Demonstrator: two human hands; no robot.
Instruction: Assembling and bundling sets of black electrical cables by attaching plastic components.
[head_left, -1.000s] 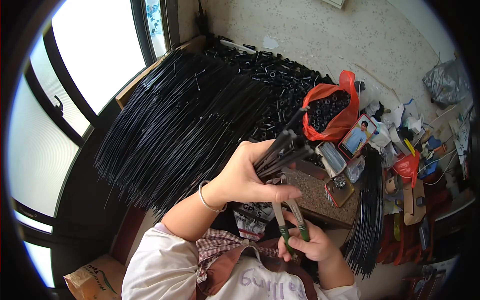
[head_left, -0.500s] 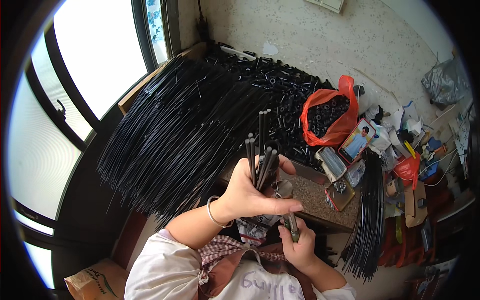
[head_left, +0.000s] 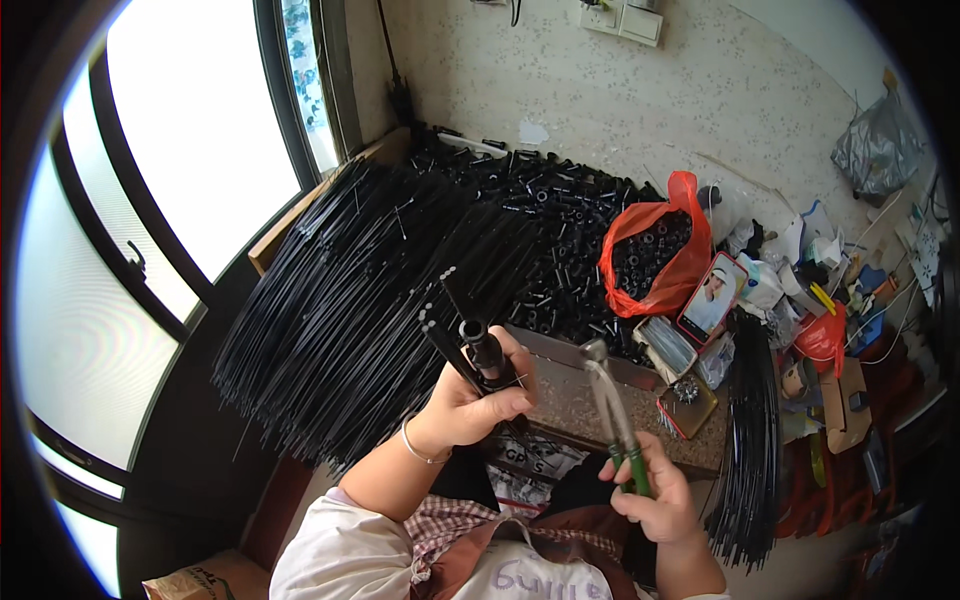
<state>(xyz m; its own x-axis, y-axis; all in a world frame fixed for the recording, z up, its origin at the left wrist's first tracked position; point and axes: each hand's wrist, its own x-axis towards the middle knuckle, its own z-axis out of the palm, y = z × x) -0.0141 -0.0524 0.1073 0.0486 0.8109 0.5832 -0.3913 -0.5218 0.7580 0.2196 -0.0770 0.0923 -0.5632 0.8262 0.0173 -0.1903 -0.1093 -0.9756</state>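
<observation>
My left hand (head_left: 465, 405) is closed around several black rods (head_left: 440, 335) and a black tubular fitting (head_left: 484, 352). The fitting's round open end faces up, and a thin pin-like piece (head_left: 516, 381) shows beside it near my thumb. In my right hand (head_left: 660, 492) are pincers (head_left: 615, 405) with metal jaws and green grips, gripped by the handles. Their head points up and away, apart from the rods and the fitting. What the pincers' jaws hold, if anything, is too small to tell.
A broad pile of long black rods (head_left: 330, 310) lies left, beside heaped black fittings (head_left: 560, 215). Right of these are a red bag (head_left: 612, 265) of small black parts, a phone (head_left: 713, 296), a tin of pins (head_left: 687, 391) and a hanging rod bundle (head_left: 755, 440). The speckled tabletop (head_left: 560, 385) lies ahead.
The pincers have moved right, away from my left hand, and their jaws now show clearly. My left hand has turned and shifted left and lower with the rods and fitting. The view has tilted.
</observation>
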